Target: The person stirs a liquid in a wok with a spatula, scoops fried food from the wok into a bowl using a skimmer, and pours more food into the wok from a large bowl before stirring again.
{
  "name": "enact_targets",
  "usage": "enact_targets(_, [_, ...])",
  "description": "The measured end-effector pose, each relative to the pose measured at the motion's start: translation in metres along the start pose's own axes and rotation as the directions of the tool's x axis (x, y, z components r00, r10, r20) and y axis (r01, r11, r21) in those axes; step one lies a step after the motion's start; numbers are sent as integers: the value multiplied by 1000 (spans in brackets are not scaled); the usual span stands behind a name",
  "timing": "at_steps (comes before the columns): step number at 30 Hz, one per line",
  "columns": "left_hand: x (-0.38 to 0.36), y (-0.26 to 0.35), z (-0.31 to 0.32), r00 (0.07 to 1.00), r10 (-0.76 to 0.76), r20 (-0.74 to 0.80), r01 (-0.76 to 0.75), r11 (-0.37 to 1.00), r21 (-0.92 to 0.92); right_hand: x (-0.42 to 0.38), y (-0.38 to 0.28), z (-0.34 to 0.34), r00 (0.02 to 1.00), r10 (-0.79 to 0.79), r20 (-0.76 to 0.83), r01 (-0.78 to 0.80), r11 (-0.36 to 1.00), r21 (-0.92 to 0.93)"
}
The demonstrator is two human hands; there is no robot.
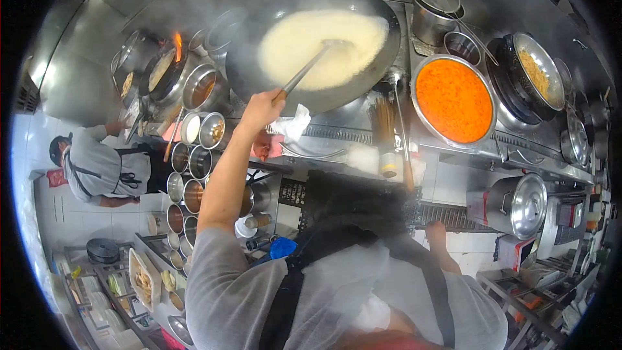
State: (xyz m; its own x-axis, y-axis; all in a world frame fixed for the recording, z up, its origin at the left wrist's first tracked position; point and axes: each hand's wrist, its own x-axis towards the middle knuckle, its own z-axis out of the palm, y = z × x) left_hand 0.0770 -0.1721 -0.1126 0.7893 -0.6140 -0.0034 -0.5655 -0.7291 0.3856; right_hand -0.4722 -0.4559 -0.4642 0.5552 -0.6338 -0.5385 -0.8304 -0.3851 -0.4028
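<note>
My left hand (262, 109) is closed around the wooden grip of a long-handled ladle (308, 70). The ladle's head sits in a pale, creamy liquid (298, 39) that fills the middle of a large steaming wok (382, 68). A crumpled white cloth (295, 123) lies at the stove edge, just below the left hand. My right hand (436, 230) hangs low by my side over the floor, its fingers mostly hidden from this angle.
A steel bowl of orange liquid (453, 100) stands right of the wok. Further right, a strainer (547, 78) holds yellow food. Several steel pots (193, 196) line the left side. Another person (103, 165) stands far left near a flame. A lidded stockpot (528, 206) is at right.
</note>
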Motion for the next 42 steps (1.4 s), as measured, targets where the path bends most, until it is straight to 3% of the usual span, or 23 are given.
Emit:
enact_targets(3, [24, 11, 1, 999, -33, 17, 33, 999, 8, 0, 3, 3, 988, 135, 73, -136, 991, 5])
enact_targets(7, [56, 7, 19, 998, -42, -38, 44, 998, 38, 4, 1, 9, 993, 115, 28, -117, 992, 53])
enact_targets(9, [67, 15, 26, 995, -101, -19, 102, 994, 33, 16, 14, 24, 969, -165, -183, 176, 983, 44])
enact_targets(13, [80, 29, 38, 992, -102, -73, 109, 988, 112, 24, 7, 17, 982, -120, -149, 120, 993, -7])
enact_targets(15, [84, 33, 42, 989, -102, -106, 114, 987, 114, 25, 3, 11, 893, -400, -207, 358, 910, -211])
enact_targets(16, [89, 33, 45, 985, -120, -123, 138, 980, 146, 23, 0, 7, 893, -400, -205, 359, 909, -212])
enact_targets(18, [100, 31, 45, 980, -138, -140, 162, 971, 176, 6, -30, -18, 997, -72, -13, 71, 996, -46])
enact_targets(19, [104, 29, 41, 972, -170, -159, 202, 956, 213, 9, -18, -8, 997, -72, -13, 71, 996, -49])
enact_targets(20, [107, 26, 37, 963, -201, -181, 242, 938, 248, 23, 17, 21, 918, -340, -203, 308, 936, -171])
enact_targets(21, [106, 21, 28, 963, -197, -186, 244, 929, 279, 32, 37, 36, 733, -588, -342, 491, 805, -331])
enact_targets(22, [103, 16, 17, 960, -215, -181, 261, 919, 294, 25, 30, 28, 731, -592, -339, 495, 802, -333])
enact_targets(23, [97, 11, 6, 956, -227, -185, 275, 912, 303, 16, 23, 22, 913, -313, -262, 292, 949, -117])
enact_targets(24, [91, 5, -4, 952, -239, -191, 290, 904, 314, 13, 19, 22, 994, -17, -112, 25, 997, 72])
enact_targets(25, [85, -6, -12, 949, -245, -197, 298, 900, 319, 13, 36, 27, 833, -530, -160, 450, 817, -360])
enact_targets(26, [78, -18, -19, 958, -227, -175, 277, 892, 357, 19, 46, 39, 830, -536, -156, 459, 814, -356])
enact_targets(27, [71, -29, -26, 966, -210, -152, 254, 884, 392, 14, 36, 35, 952, -271, -142, 250, 956, -151])
enact_targets(28, [63, -39, -35, 964, -214, -155, 259, 882, 394, 11, 30, 33, 998, 8, -67, -5, 999, 45])
enact_targets(30, [42, -57, -47, 982, -123, -141, 173, 887, 429, 7, 23, 31, 996, -13, -84, 16, 1000, 25])
enact_targets(32, [14, -59, -61, 974, -127, -188, 199, 879, 433, 22, 42, 50, 960, -229, -159, 226, 973, -37])
enact_targets(36, [-33, -74, -86, 976, -136, -172, 196, 891, 409, 29, 19, 36, 926, -310, -217, 295, 950, -97])
enact_targets(38, [-53, -82, -95, 992, -73, -100, 109, 902, 417, 39, 11, 25, 913, -395, 101, 404, 842, -357])
enact_targets(39, [-65, -84, -99, 994, 5, -110, 38, 922, 384, 44, 3, 20, 909, -402, 107, 412, 836, -362])
enact_targets(42, [-96, -77, -107, 993, -22, -115, 59, 941, 333, 50, -16, 13, 960, -247, 132, 278, 893, -354])
